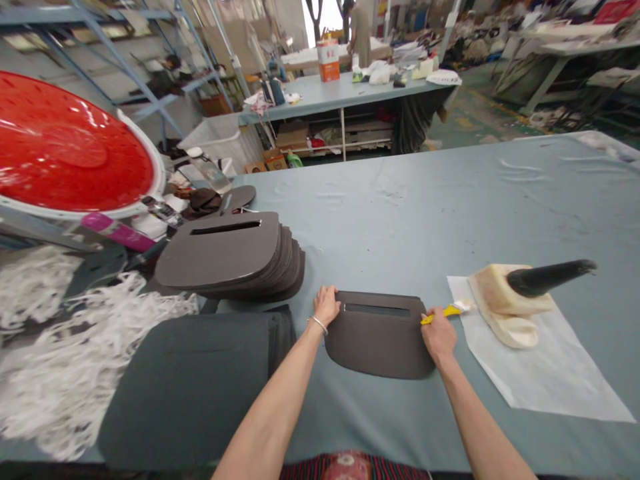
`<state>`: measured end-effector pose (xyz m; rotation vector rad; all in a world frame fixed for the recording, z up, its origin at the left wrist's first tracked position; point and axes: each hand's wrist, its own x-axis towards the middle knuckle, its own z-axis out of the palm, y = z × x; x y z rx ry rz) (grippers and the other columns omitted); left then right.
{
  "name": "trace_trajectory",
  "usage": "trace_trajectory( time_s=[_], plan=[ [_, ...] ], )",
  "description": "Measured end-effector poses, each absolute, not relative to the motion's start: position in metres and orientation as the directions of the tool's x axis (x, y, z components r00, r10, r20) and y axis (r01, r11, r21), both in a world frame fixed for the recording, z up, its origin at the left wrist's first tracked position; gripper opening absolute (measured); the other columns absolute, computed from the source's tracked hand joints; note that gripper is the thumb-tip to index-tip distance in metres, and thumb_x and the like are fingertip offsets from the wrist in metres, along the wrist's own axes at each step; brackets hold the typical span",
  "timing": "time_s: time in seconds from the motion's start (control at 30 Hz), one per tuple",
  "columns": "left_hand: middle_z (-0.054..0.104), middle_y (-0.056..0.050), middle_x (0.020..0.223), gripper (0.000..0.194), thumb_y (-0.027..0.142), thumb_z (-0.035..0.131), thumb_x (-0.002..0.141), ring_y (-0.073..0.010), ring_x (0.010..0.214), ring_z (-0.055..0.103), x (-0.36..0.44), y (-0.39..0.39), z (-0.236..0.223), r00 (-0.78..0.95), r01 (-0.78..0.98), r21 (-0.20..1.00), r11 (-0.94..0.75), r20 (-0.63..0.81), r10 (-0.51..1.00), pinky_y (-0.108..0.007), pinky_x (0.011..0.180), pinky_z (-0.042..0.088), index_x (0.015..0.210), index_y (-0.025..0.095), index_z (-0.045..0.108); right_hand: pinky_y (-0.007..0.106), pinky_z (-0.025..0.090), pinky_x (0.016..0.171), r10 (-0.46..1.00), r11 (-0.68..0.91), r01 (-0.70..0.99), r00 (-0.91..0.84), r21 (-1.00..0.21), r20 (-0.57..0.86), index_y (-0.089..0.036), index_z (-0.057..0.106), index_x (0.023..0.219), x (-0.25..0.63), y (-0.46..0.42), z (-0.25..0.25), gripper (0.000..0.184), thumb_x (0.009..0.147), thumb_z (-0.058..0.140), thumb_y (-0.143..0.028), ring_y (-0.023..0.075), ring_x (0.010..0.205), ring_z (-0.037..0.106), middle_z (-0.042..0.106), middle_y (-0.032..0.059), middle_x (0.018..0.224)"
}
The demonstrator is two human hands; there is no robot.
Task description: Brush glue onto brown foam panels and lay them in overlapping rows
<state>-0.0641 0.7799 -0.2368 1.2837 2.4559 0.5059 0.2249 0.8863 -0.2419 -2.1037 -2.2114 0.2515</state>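
Observation:
A dark grey-brown panel (383,343) with rounded lower corners and a long slot near its top edge lies flat in front of me. My left hand (327,307), with a bangle at the wrist, grips its upper left corner. At its right edge my right hand (440,333) is closed round a small yellow-handled brush (454,310), whose pale bristles point right. Beyond the bristles, a cream container (500,293) with a black tapered handle or spout rests on a white sheet (560,373).
Similar slotted panels form a stack (225,257) at the left. Nearer lies a pile of dark green-grey sheets (195,387), beside white stringy scraps (65,353). A large red disc (70,147) overhangs the left side. Another table (320,97) with an orange-white can (329,61) stands behind.

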Motion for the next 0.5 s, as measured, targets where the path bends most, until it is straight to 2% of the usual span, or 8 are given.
trace_trajectory(
  time_s=[0.17,0.33,0.5],
  plan=[
    [0.051,-0.007,0.105,0.028,0.017,0.064,0.071,-0.0233,0.103,0.049,-0.07,0.788,-0.23,-0.49,0.761,0.42,0.495,-0.129,0.862,-0.034,0.085,0.037,0.095,0.022,0.05,0.025,0.035,0.06,0.997,0.025,0.986,-0.037,-0.167,-0.074,-0.019,0.052,0.102,0.223,0.885,-0.237,0.023,0.092,0.041,-0.037,0.0189,0.076,0.062,0.062,0.0059,0.085],
    [0.056,-0.006,0.102,0.019,0.009,0.055,0.074,-0.0251,0.106,0.047,-0.061,0.786,-0.224,-0.434,0.803,0.412,0.431,-0.091,0.896,-0.039,0.092,0.031,0.087,0.022,0.05,0.025,0.034,0.06,0.996,0.007,0.985,-0.023,-0.175,-0.09,-0.019,0.052,0.103,0.221,0.884,-0.233,0.022,0.091,0.043,-0.036,0.0189,0.077,0.062,0.062,0.0061,0.086],
    [0.061,-0.007,0.095,0.024,0.011,0.055,0.075,-0.0243,0.101,0.053,-0.059,0.783,-0.224,-0.449,0.785,0.429,0.447,-0.104,0.887,-0.038,0.091,0.033,0.096,0.021,0.048,0.026,0.034,0.06,0.997,0.023,0.985,-0.034,-0.169,-0.068,-0.02,0.052,0.102,0.221,0.883,-0.233,0.022,0.091,0.043,-0.037,0.0196,0.076,0.062,0.062,0.0051,0.085]
  ],
)
